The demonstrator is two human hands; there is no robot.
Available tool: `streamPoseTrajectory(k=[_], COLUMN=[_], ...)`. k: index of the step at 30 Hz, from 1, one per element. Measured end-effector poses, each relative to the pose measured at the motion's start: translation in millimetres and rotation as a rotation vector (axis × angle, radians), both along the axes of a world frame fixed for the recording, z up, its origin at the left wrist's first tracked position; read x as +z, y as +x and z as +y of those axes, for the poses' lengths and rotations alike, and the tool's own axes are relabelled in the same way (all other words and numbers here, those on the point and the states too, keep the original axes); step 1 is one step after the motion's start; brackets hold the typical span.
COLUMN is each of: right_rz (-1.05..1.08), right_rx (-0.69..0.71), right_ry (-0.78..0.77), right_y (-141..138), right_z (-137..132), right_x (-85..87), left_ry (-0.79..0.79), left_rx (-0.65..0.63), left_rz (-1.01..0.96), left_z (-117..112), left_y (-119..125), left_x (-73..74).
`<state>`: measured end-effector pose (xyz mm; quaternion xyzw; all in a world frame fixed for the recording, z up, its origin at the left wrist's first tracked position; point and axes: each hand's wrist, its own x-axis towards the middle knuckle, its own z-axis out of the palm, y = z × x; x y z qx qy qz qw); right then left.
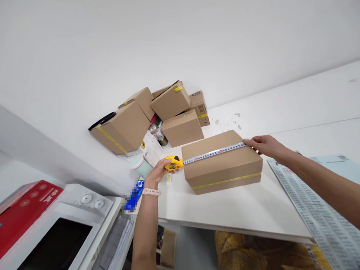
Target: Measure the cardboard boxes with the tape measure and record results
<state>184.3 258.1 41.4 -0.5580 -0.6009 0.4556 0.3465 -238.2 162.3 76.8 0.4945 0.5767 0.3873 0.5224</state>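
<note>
White wall [173, 41] fills the upper part of the view, and below it a white table [216, 214] stands against it. On the table, in front of the person, sits a closed cardboard box [226, 173], with a strip of yellow tape [228, 181] along its near side. Just beside the box's left end, the left hand [158, 172] is wrapped around a yellow tape measure case [172, 164], with a pale pink band [151, 192] at the wrist. From the case the marked metal blade [213, 153] runs lengthwise across the top of the box to its right end, where the right hand [265, 146] grips the blade's tip at the cardboard edge. Behind and to the left, more cardboard boxes [182, 128] are heaped near the wall; between them lie some shiny wrapped items [157, 132], too small to make out with certainty. Near the left hand are a mint-coloured cup [143, 169] with a pink rim and a phone [139, 189] with a lit blue screen. Farther left, a white microwave [51, 238] stands beside a red box [22, 212]. At the right, a large printed sheet [320, 207] lies beneath the right forearm, overhanging the table's near edge.
</note>
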Motion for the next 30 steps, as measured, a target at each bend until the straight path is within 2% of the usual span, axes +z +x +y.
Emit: streamPoseTrajectory(k=[4,7,10,13,15,17,20,22,25,30], right_rz=[-0.287,-0.232,-0.048,-0.051,-0.100,-0.143,-0.175,-0.188,-0.212,-0.242], right_rx=[-0.020,-0.022,0.034,0.163,0.243,0.277,0.263,0.237,0.222,0.231], right_ry=[0.071,0.081,0.127,0.212,0.257,0.287,0.342,0.378,0.409,0.410], right_y=[0,3,5,-6,-22,-43,-72,-84,-90,-86], right_z=[4,11,20,31,39,49,64,71,77,82], right_x=[8.3,15.8,29.0,44.9,51.7,52.4,42.7,32.9,20.2,12.2], left_ry=[0.049,0.095,0.049,0.020,0.022,-0.015,0.057,0.093,0.092,0.072], left_rx=[-0.043,-0.127,-0.301,-0.445,-0.373,-0.214,0.023,0.092,0.130,0.159], left_rz=[-0.028,-0.064,-0.102,-0.162,-0.352,-0.544,-0.702,-0.713,-0.706,-0.709], left_z=[-6,-32,-74,-112,-126,-131,-125,-117,-106,-95], left_y=[4,21,63,126,169,204,236,244,247,252], left_x=[11.0,26.8,29.9,10.0,-8.6,-22.3,-25.8,-21.1,-15.9,-20.4])
